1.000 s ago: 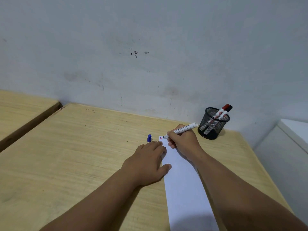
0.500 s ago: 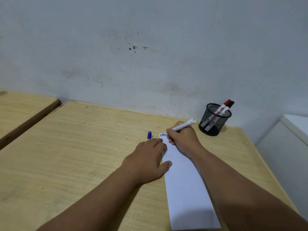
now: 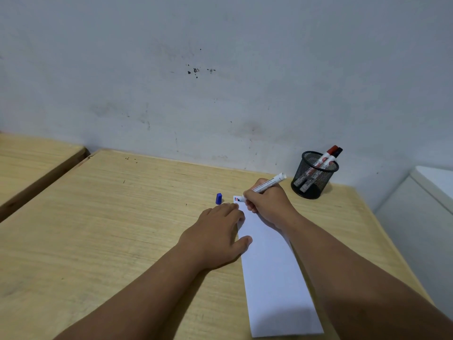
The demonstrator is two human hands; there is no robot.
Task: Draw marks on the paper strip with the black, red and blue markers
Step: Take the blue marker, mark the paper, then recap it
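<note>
A long white paper strip point(image 3: 272, 273) lies on the wooden table, running from the near edge toward the wall. Small black, red and blue marks point(image 3: 236, 199) sit at its far left corner. My right hand point(image 3: 268, 204) grips an uncapped white marker point(image 3: 268, 184), with its tip touching the paper beside those marks. My left hand point(image 3: 218, 234) lies flat, fingers spread, pressing the strip's left edge. The marker's blue cap point(image 3: 219, 198) stands on the table just left of the strip. The red marker point(image 3: 327, 155) and the black marker point(image 3: 337, 152) stand capped in the mesh cup.
A black mesh pen cup point(image 3: 315, 176) stands at the back right near the wall. A second wooden table point(image 3: 27, 160) adjoins on the left across a gap. A white cabinet point(image 3: 424, 204) stands to the right of the table's edge.
The marker tip has stayed at the strip's far corner and a blue mark now shows beside the red one. The camera tilted slightly; my left hand kept pressing the paper.
</note>
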